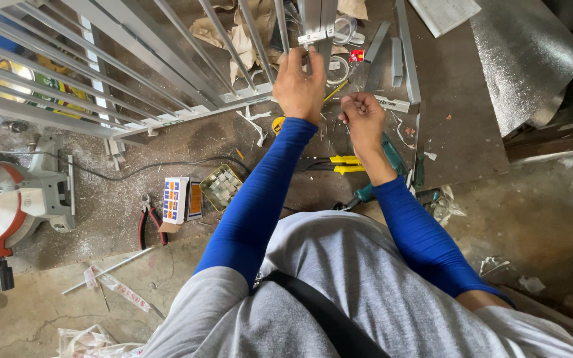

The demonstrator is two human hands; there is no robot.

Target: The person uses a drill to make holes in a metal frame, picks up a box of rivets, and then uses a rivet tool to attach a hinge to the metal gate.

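The left hand (298,83) grasps an upright grey metal post (318,26) at the edge of the barred metal frame (121,79), fingers wrapped around it. The right hand (363,118) is clenched in a fist just beside it, above the yellow-handled snips (339,164) on the floor (107,219); whether it holds anything cannot be told.

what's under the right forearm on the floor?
Under the right forearm: a teal power drill and yellow-handled snips on the floor. The drill's middle is covered by the arm.
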